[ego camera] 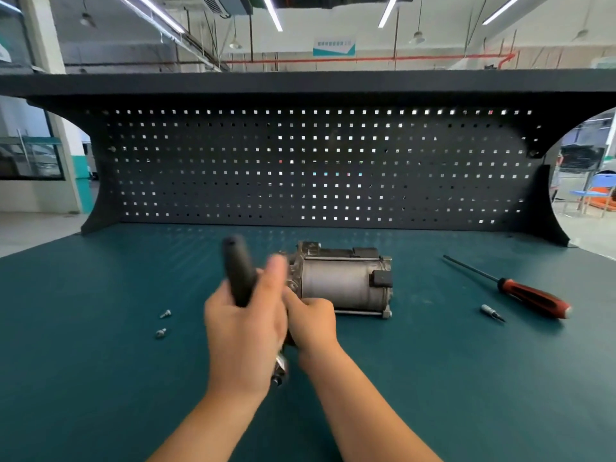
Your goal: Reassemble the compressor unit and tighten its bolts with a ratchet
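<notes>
A grey metal compressor unit lies on its side in the middle of the green bench mat. My left hand grips a ratchet; its black handle points up and away, and its chrome head shows below the hand. The ratchet and fingers are blurred. My right hand is curled against the near left end of the compressor; what its fingers hold is hidden. Two loose bolts lie on the mat to the left.
A red and black screwdriver lies at the right, with a small socket bit just in front of it. A dark pegboard closes off the back of the bench under a shelf.
</notes>
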`<act>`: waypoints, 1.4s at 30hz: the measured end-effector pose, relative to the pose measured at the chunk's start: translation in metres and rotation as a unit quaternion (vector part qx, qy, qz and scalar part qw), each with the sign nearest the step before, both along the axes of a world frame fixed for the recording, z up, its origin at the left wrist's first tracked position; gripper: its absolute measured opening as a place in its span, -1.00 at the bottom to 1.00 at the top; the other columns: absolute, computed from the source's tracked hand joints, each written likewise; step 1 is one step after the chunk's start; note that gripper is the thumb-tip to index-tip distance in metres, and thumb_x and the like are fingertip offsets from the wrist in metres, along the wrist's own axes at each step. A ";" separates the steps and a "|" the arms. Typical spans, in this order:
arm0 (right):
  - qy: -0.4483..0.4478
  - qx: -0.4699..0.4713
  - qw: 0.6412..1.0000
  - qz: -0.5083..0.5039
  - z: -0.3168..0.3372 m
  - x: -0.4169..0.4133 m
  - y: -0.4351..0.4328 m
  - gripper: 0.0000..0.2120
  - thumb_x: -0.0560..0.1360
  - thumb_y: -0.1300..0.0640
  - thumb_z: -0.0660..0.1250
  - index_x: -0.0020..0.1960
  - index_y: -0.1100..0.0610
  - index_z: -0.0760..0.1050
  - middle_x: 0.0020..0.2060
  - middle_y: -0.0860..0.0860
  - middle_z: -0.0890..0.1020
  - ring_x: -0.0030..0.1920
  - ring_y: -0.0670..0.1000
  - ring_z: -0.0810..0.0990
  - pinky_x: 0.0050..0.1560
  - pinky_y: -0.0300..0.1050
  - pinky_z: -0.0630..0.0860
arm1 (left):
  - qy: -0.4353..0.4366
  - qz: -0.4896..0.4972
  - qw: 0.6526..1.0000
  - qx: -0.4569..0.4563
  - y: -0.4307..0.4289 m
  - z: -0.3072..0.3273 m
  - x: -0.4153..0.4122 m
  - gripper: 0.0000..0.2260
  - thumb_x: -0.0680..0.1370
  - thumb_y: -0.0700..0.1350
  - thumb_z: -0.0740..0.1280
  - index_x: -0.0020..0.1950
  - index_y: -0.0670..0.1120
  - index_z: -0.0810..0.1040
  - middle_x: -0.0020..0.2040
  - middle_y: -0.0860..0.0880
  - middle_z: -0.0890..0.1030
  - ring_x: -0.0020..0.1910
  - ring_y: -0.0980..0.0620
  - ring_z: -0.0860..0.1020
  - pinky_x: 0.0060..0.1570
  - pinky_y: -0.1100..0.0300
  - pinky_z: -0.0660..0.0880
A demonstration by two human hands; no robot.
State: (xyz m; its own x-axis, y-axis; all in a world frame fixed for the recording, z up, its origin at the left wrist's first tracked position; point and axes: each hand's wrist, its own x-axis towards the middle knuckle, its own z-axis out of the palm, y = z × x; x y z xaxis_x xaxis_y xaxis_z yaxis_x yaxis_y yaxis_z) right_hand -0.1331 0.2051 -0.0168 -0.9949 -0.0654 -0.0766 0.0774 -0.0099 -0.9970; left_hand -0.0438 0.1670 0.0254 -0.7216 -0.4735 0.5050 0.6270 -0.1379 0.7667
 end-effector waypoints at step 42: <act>0.054 0.063 0.995 0.051 -0.007 -0.005 0.000 -0.58 0.51 -0.05 0.26 -0.32 0.28 0.46 -0.37 0.15 0.52 -0.30 0.09 0.48 -0.14 0.00 0.50 | -0.293 -0.272 0.831 0.386 -0.027 -0.032 0.018 -0.87 0.34 -0.16 0.29 -0.37 -0.19 0.45 -0.48 0.01 0.38 -0.66 0.17 0.27 -0.67 0.44 0.17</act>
State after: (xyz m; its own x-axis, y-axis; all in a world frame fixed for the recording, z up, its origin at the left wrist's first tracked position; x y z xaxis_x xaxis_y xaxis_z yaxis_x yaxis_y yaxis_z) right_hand -0.1382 0.2052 -0.0234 -0.9864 -0.1634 0.0174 -0.0369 0.1172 -0.9924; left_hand -0.0261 0.1396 -0.0070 -0.9502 -0.0162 -0.3114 -0.1393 -0.8714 0.4705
